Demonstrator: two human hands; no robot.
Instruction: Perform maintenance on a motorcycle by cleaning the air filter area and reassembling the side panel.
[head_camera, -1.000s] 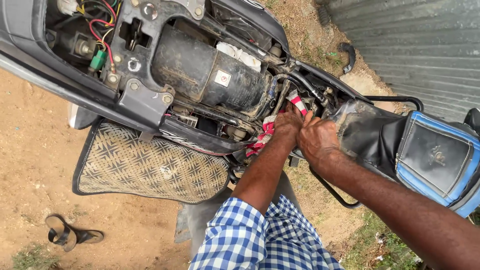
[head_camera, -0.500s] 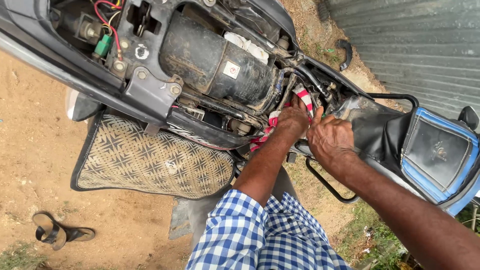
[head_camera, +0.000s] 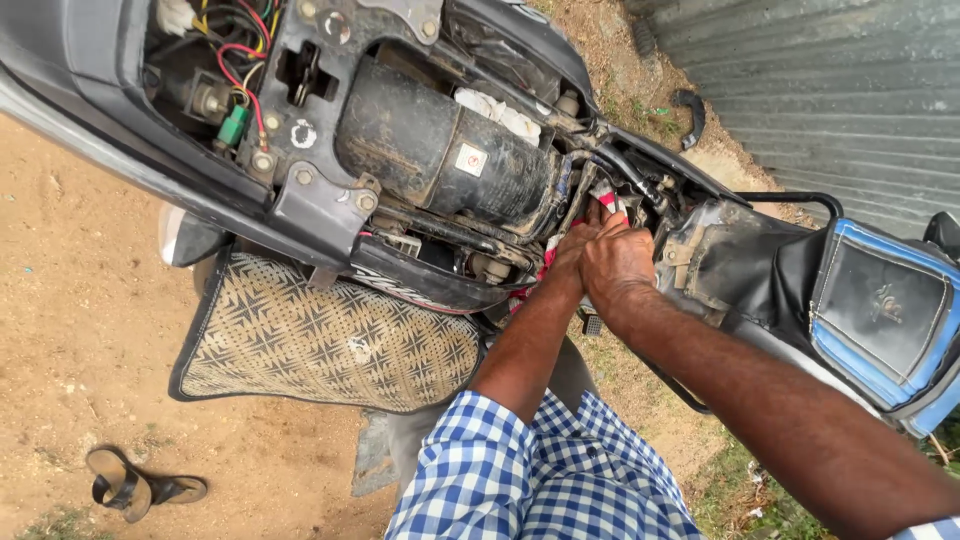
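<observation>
**A:** What did the head view show?

**B:** A scooter (head_camera: 300, 210) lay opened up on bare dirt (head_camera: 70, 330), its body panels off. Exposed were a dark tank (head_camera: 440, 160), a wire bundle (head_camera: 240, 70) with a green plug (head_camera: 235, 125), and a woven floor mat (head_camera: 320, 340). The seat (head_camera: 870, 310) was tipped open to the right.

**A:** Where were the hands?

**B:** Both met in the gap between tank and seat. The left hand (head_camera: 572, 250) reached in underneath; the right hand (head_camera: 618, 262) lay over it, touching it.

**A:** And the fingers?

**B:** Those of the right hand were pressed together and curled downward. Whether they pinched anything could not be told, since the fingertips were hidden in the frame. The left hand's fingers were mostly covered by the right; their state could not be told either.

**A:** What were they working on?

**B:** A red-and-white rag (head_camera: 606, 193) was wedged in that gap, showing just above the fingers and again below the left wrist. The hands touched or nearly touched it.

**A:** How far along was the work?

**B:** Judged from the layout, stripping was done: the panels were off and the inner parts laid bare. The rag sat in the cavity, not yet lifted clear, and nothing had been refitted.

**A:** Anything else nearby?

**B:** A sandal (head_camera: 140, 487) lay on the dirt, well apart, and a corrugated metal wall (head_camera: 820, 90) stood behind.
</observation>
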